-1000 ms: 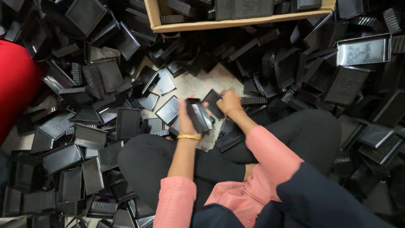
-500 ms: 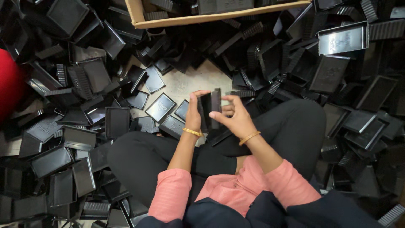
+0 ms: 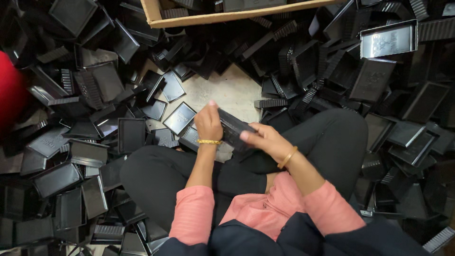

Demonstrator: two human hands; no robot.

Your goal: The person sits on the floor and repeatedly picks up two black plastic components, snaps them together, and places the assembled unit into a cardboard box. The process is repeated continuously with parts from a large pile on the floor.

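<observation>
I sit cross-legged on the floor in black trousers and pink sleeves. Both hands hold a small stack of black plastic trays (image 3: pixel 233 129) above my lap. My left hand (image 3: pixel 208 122) grips the stack's left end, thumb side up, a gold bangle on the wrist. My right hand (image 3: pixel 263 139) closes on the right end, also with a gold bangle. Loose black rectangular trays (image 3: pixel 179 118) lie on the pale floor just beyond my hands.
Heaps of black plastic trays surround me on all sides. A cardboard box (image 3: pixel 222 17) with trays inside stands at the top. A shiny silver-looking tray (image 3: pixel 388 39) lies at the upper right. Something red (image 3: pixel 9 90) is at the left edge.
The view has shifted slightly. My right hand moved from reaching outward to join the left on the tray stack, and the stack has tilted from upright to lying flatter between my hands.
</observation>
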